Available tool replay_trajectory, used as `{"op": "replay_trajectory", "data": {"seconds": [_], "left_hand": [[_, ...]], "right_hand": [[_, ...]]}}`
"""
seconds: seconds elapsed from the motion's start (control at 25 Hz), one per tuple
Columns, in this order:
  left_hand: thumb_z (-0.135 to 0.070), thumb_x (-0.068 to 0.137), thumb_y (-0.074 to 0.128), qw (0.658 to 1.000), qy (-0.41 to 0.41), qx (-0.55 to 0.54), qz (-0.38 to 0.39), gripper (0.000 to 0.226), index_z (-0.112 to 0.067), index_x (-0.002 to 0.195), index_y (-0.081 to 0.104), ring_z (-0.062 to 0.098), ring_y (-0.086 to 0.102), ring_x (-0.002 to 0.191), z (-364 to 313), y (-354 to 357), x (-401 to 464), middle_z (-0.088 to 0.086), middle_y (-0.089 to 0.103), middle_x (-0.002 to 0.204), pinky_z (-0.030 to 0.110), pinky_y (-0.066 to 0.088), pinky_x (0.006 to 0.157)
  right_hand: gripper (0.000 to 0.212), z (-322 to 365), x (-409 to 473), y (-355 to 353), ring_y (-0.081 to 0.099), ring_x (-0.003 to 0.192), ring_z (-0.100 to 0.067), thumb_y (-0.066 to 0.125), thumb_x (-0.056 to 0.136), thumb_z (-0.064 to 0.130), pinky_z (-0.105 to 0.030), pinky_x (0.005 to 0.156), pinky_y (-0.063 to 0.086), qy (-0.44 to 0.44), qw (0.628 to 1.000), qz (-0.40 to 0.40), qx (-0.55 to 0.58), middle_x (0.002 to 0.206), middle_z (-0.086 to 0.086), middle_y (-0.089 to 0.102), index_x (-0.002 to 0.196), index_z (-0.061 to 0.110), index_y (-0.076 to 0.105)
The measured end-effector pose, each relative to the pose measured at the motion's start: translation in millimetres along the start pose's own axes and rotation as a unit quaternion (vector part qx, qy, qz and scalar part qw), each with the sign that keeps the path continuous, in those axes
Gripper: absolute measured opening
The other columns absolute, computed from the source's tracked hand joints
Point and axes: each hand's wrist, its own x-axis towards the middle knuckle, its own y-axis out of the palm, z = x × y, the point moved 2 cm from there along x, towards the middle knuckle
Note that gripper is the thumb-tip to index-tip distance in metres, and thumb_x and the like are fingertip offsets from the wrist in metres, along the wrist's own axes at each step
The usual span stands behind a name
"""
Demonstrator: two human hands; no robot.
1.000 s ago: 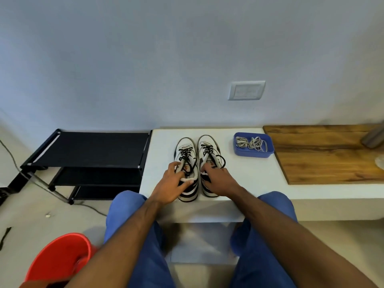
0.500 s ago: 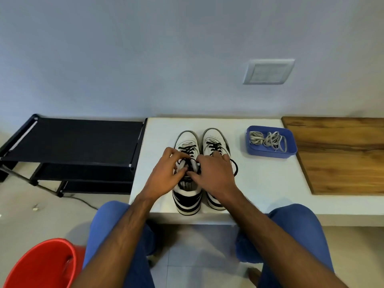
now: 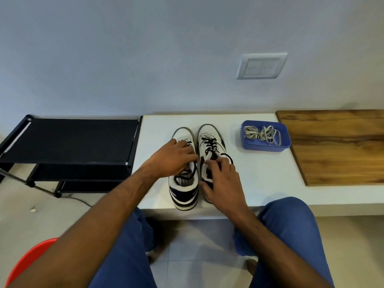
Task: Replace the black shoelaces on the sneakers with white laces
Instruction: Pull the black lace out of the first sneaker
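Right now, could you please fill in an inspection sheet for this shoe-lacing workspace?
Surface: white bench, sneakers at its near edge.
Job's things: left sneaker and right sneaker side by side, black laces still threaded; white laces bundled in blue tray.
Clutter: wooden board right of the tray.
Grippers: left hand on the left sneaker's laces; right hand pinches the right sneaker's lace.
Cables: thin cable on the floor by the rack.
Surroundings: black rack, red bucket, wall switch plate.
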Motion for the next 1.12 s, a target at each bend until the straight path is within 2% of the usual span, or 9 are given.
{"op": "replay_trajectory", "data": {"seconds": [0.08, 0.16, 0.28, 0.4, 0.52, 0.68, 0.76, 0.92, 1.12], "left_hand": [[-0.02, 0.081, 0.072, 0.998, 0.02, 0.052, -0.021, 0.036, -0.025, 0.115, 0.062, 0.025, 0.058, 0.091, -3, -2, 3, -0.002, 0.067, 0.099, 0.04, 0.044, 0.076], [-0.019, 0.08, 0.075, 0.996, 0.004, 0.088, 0.008, 0.037, -0.024, 0.114, 0.063, 0.027, 0.06, 0.088, -3, -6, 6, 0.0, 0.067, 0.094, 0.043, 0.044, 0.079], [-0.026, 0.091, 0.063, 0.985, -0.071, 0.134, 0.088, 0.028, -0.022, 0.117, 0.057, 0.027, 0.063, 0.09, 6, -19, 9, 0.001, 0.068, 0.095, 0.044, 0.04, 0.093], [-0.022, 0.094, 0.047, 0.969, -0.132, 0.144, 0.148, 0.012, -0.02, 0.104, 0.053, 0.022, 0.055, 0.067, 22, -28, 2, -0.004, 0.056, 0.07, 0.042, 0.031, 0.102], [-0.027, 0.095, 0.042, 0.949, -0.225, 0.104, 0.195, 0.018, -0.018, 0.093, 0.058, 0.018, 0.048, 0.063, 41, -26, -15, -0.006, 0.042, 0.062, 0.039, 0.033, 0.099], [-0.043, 0.099, 0.042, 0.934, -0.309, 0.028, 0.179, 0.033, -0.018, 0.083, 0.057, 0.017, 0.048, 0.063, 43, -21, -18, -0.004, 0.051, 0.068, 0.036, 0.035, 0.082], [-0.04, 0.096, 0.046, 0.926, -0.342, -0.017, 0.161, 0.029, -0.016, 0.082, 0.056, 0.02, 0.052, 0.068, 38, -20, -13, -0.003, 0.052, 0.07, 0.035, 0.036, 0.079], [-0.034, 0.091, 0.051, 0.887, -0.431, -0.11, 0.124, 0.025, -0.011, 0.083, 0.058, 0.02, 0.057, 0.07, 44, -13, -8, 0.0, 0.057, 0.072, 0.033, 0.044, 0.074], [-0.046, 0.093, 0.042, 0.844, -0.472, -0.243, 0.075, 0.041, -0.013, 0.082, 0.062, 0.021, 0.068, 0.067, 41, 4, -11, 0.002, 0.067, 0.067, 0.034, 0.056, 0.069]], "right_hand": [[0.056, -2, 4, 0, 0.055, 0.115, -0.026, 0.059, 0.094, 0.042, -0.042, 0.094, 0.043, -0.005, 1.0, 0.028, 0.002, 0.127, 0.0, 0.057, 0.145, 0.029, 0.039], [0.056, 1, 13, -1, 0.061, 0.109, -0.024, 0.054, 0.098, 0.036, -0.042, 0.094, 0.041, -0.02, 0.998, 0.053, 0.013, 0.115, 0.003, 0.067, 0.15, 0.03, 0.033], [0.041, -7, 35, -3, 0.061, 0.11, -0.024, 0.055, 0.099, 0.03, -0.041, 0.093, 0.037, -0.015, 0.999, 0.036, 0.031, 0.112, 0.004, 0.071, 0.139, 0.03, 0.049], [0.029, -24, 58, -7, 0.058, 0.115, -0.026, 0.058, 0.099, 0.028, -0.042, 0.093, 0.038, -0.005, 0.998, 0.037, 0.047, 0.117, 0.005, 0.071, 0.128, 0.028, 0.059], [0.028, -32, 67, -8, 0.06, 0.114, -0.025, 0.058, 0.1, 0.029, -0.043, 0.097, 0.037, -0.004, 0.997, 0.045, 0.06, 0.117, 0.004, 0.071, 0.128, 0.028, 0.059], [0.038, -33, 61, -8, 0.058, 0.12, -0.022, 0.061, 0.097, 0.038, -0.044, 0.11, 0.025, 0.018, 0.999, 0.004, 0.037, 0.117, 0.007, 0.069, 0.133, 0.03, 0.051], [0.047, -35, 61, -11, 0.056, 0.123, -0.021, 0.062, 0.094, 0.049, -0.05, 0.116, 0.019, 0.042, 0.999, 0.027, -0.01, 0.119, 0.009, 0.068, 0.133, 0.027, 0.047], [0.055, -44, 69, -19, 0.062, 0.114, -0.022, 0.06, 0.087, 0.065, -0.045, 0.107, 0.038, 0.055, 0.994, 0.075, -0.057, 0.114, 0.004, 0.071, 0.124, 0.025, 0.055], [0.049, -39, 76, -22, 0.069, 0.096, -0.024, 0.054, 0.092, 0.062, -0.045, 0.106, 0.034, 0.064, 0.979, 0.094, -0.167, 0.097, 0.001, 0.072, 0.111, 0.018, 0.058]]}}
